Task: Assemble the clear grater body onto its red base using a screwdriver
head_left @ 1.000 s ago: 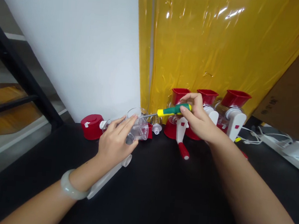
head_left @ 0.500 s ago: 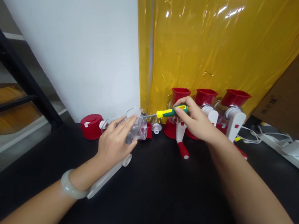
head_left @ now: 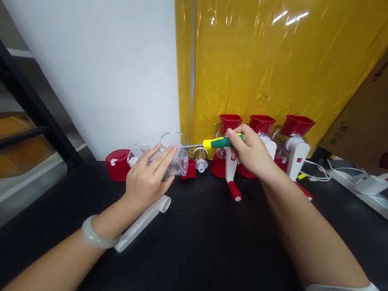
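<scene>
My left hand (head_left: 148,173) is laid over a clear plastic grater housing (head_left: 180,162), its fingers wrapped across the near side and holding it above the black tabletop. In my right hand (head_left: 248,147) is a screwdriver (head_left: 218,142) with a green and yellow handle. Its metal shaft points left and reaches the housing; the tip is hard to see against the clear plastic. Below my left hand lies a white crank arm (head_left: 143,223). A red round base (head_left: 117,164) stands left of the housing, and a metal grater drum (head_left: 200,157) lies to its right.
Assembled rotary graters with red hoppers (head_left: 262,121) stand in a row at the back right. A red part (head_left: 189,170) lies beside the drum. White cables and a power strip (head_left: 371,185) are at far right, before a cardboard box (head_left: 366,102). Yellow plastic sheeting (head_left: 257,55) hangs behind.
The view has shifted slightly. The clear housing appears turned a little under my left hand, showing more of its left end. The screwdriver stays in my right hand, now held more level.
</scene>
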Tool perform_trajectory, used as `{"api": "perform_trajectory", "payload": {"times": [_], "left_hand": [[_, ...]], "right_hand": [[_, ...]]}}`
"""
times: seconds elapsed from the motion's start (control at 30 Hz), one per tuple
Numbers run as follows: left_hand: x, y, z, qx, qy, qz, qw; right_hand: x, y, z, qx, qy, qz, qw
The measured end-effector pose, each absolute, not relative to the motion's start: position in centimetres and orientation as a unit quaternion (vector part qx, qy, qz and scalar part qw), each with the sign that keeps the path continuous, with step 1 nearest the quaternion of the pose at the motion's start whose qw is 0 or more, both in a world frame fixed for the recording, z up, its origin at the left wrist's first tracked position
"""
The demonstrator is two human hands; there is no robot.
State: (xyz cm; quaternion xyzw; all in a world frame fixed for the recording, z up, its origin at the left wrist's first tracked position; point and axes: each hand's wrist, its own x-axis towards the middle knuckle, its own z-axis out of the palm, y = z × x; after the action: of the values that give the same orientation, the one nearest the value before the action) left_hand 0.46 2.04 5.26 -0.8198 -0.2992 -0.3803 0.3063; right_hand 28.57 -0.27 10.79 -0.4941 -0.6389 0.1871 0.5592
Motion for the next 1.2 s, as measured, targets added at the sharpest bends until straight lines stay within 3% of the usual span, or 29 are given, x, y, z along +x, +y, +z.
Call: {"api": "perform_trajectory", "payload": {"times": [0.1, 0.27, 0.33, 0.47, 0.6, 0.73, 0.97, 1.2], "left_hand": [[0.1, 1.8, 6.4, -0.817, -0.29, -0.388, 0.313], [-2.6, 0.0, 8.8, -0.744, -0.381, -0.494, 0.24], [-4.1, -1.0, 9.3, -0.699, -0.408, -0.572, 0.137], [-6.3, -3.7, 9.2, -0.61, -0.355, -0.703, -0.084], [-6.7, -7.6, 7.6, -0.556, -0.382, -0.678, -0.292], [-6.6, -10.6, 4.7, -0.518, -0.407, -0.643, -0.391], [-4.2, -12.7, 1.9, -0.254, -0.309, -0.735, -0.548], [-2.8, -14.0, 0.5, -0.237, -0.276, -0.699, -0.616]], "right_hand": [[28.4, -2.5, 12.1, -0.488, -0.635, 0.143, 0.582], [28.5, -8.1, 11.3, -0.497, -0.624, -0.106, 0.593], [28.1, -9.9, 9.0, -0.504, -0.673, -0.17, 0.514], [26.6, -11.9, 3.4, -0.527, -0.776, -0.238, 0.252], [25.6, -12.5, 0.3, -0.569, -0.788, -0.22, 0.083], [25.5, -12.9, -0.7, -0.592, -0.777, -0.206, 0.056], [25.3, -13.0, -2.0, -0.665, -0.728, -0.166, 0.035], [23.9, -14.6, -0.3, -0.671, -0.725, -0.134, 0.077]]}}
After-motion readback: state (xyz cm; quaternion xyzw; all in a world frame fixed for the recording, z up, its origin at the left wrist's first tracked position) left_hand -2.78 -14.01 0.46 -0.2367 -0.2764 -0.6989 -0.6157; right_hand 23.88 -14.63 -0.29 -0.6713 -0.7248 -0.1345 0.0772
